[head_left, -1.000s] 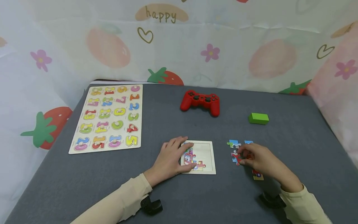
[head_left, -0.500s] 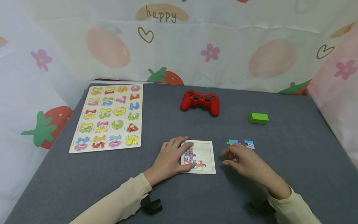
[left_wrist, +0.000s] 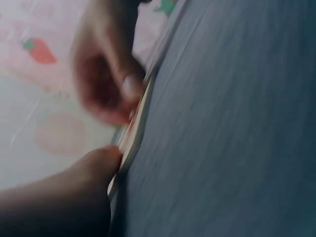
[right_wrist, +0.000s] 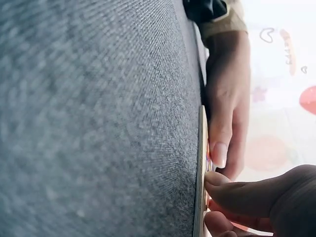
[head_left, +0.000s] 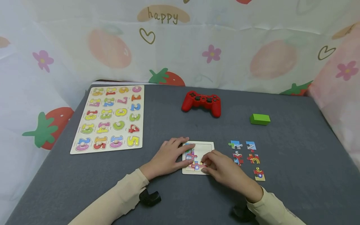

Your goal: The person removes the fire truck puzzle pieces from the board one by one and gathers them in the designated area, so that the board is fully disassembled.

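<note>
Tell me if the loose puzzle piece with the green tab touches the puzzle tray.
Apart. The head view shows gray cloth between the right edge of the puzzle tray and the loose puzzle piece.

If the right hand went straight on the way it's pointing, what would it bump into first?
Probably the left hand, which rests on the puzzle board. The right hand points that way, but its exact height is hard to tell.

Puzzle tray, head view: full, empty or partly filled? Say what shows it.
The puzzle tray is partly filled: pieces sit at its left and bottom, while bare surface shows at upper right.
</note>
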`<state>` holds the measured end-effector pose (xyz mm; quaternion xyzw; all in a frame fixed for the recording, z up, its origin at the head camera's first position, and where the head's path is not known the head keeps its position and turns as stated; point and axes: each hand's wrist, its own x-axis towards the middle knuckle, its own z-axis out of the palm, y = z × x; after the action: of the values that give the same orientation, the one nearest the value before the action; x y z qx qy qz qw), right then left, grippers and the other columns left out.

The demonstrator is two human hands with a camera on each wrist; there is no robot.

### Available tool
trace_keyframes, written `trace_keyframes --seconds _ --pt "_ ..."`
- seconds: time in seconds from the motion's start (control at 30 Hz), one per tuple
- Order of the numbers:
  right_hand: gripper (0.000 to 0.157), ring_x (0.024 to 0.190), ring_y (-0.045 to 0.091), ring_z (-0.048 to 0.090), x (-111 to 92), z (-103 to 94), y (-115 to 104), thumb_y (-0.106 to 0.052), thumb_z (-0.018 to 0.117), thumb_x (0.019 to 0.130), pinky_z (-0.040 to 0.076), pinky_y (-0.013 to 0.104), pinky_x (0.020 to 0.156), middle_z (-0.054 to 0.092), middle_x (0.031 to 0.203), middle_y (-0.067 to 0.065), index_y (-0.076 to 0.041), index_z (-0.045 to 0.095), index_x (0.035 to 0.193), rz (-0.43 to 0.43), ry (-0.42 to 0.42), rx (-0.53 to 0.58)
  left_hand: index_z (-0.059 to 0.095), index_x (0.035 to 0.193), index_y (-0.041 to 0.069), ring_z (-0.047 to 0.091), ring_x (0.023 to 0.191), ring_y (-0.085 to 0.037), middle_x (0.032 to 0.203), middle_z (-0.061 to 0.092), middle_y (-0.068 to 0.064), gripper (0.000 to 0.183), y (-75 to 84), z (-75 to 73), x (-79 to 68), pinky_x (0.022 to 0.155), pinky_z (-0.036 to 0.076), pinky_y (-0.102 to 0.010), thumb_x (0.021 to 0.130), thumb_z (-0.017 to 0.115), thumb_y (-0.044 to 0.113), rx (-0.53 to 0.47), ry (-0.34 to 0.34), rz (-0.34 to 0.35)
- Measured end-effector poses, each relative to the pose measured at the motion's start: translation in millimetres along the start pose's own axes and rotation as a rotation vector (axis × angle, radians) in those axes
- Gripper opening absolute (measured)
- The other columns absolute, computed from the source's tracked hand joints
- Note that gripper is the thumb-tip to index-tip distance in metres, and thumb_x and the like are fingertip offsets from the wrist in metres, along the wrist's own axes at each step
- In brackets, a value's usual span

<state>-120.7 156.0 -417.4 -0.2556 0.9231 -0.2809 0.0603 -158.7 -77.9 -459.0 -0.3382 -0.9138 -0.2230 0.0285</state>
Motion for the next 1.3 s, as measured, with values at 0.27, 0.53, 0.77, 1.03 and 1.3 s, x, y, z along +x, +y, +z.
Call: trace_keyframes --seconds 0.27,0.53,0.77,1.03,1.3 --pt "0.017 0.073 0.003 0.052 0 1.0 0 -0.016 0.073 0.085 0.046 0.022 0.064 0.058 0.089 -0.004 -0.012 0.064 0.098 0.004 0.011 0.052 0.049 0.141 0.026 0.039 0.131 -0.026 0.148 0.041 -0.005 0.054 -8.9 -9.2 1.1 0.099 0.035 -0.049 0.093 0.057 0.048 -0.072 -0.08 0.032" --pt "0.017 0.066 0.003 0.047 1 0.5 0 -0.016 0.076 0.083 0.042 0.021 0.059 0.055 0.082 -0.008 -0.015 0.065 0.096 0.046 0.031 0.037 0.053 0.137 0.024 0.041 0.129 -0.024 0.146 0.044 -0.004 0.052 -7.3 -8.6 1.5 0.098 0.036 -0.048 0.091 0.061 0.047 -0.128 -0.046 0.006" --pt "0.011 0.061 0.003 0.05 4 -2.1 0 -0.013 0.073 0.085 0.043 0.022 0.057 0.058 0.076 -0.009 -0.016 0.065 0.092 0.082 0.02 0.12 0.053 0.137 0.023 0.041 0.128 -0.023 0.145 0.045 -0.002 0.053 -8.9 -7.1 2.0 0.098 0.036 -0.047 0.09 0.062 0.046 -0.138 -0.034 -0.002" --pt "0.009 0.066 0.003 0.054 3 -1.5 2 -0.011 0.069 0.088 0.047 0.022 0.061 0.063 0.08 -0.007 -0.015 0.063 0.093 0.061 0.006 0.182 0.052 0.138 0.02 0.042 0.127 -0.021 0.144 0.046 -0.002 0.056 -8.0 -7.9 2.1 0.1 0.035 -0.047 0.089 0.063 0.046 -0.145 -0.021 -0.002" --pt "0.012 0.065 0.007 0.053 -8 -22.7 15 -0.01 0.07 0.086 0.046 0.023 0.057 0.064 0.082 -0.008 -0.017 0.063 0.093 0.12 0.054 0.188 0.049 0.14 0.022 0.041 0.128 -0.02 0.145 0.045 0.0 0.058 -10.5 -4.6 2.4 0.1 0.035 -0.045 0.09 0.059 0.049 -0.11 -0.029 0.008"
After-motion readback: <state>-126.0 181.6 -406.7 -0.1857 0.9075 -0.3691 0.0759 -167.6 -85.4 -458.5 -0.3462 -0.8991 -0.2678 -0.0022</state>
